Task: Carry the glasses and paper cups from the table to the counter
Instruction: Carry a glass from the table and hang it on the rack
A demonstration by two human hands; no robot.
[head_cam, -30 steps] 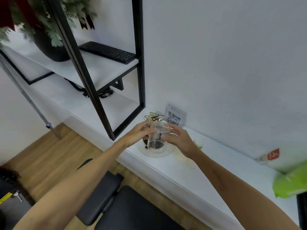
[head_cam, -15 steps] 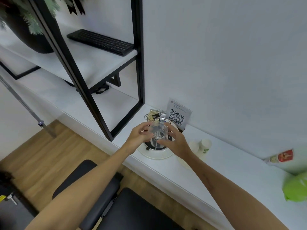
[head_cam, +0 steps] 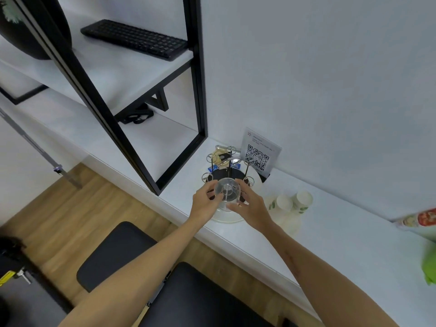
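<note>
Left hand (head_cam: 204, 205) and right hand (head_cam: 253, 208) grip clear glass (head_cam: 227, 192) from opposite sides, fingers curled round it, above front of glass rack (head_cam: 227, 169) on white counter (head_cam: 342, 246). Two paper cups (head_cam: 293, 201) right of rack. QR sign (head_cam: 259, 152) behind rack, against wall.
</note>
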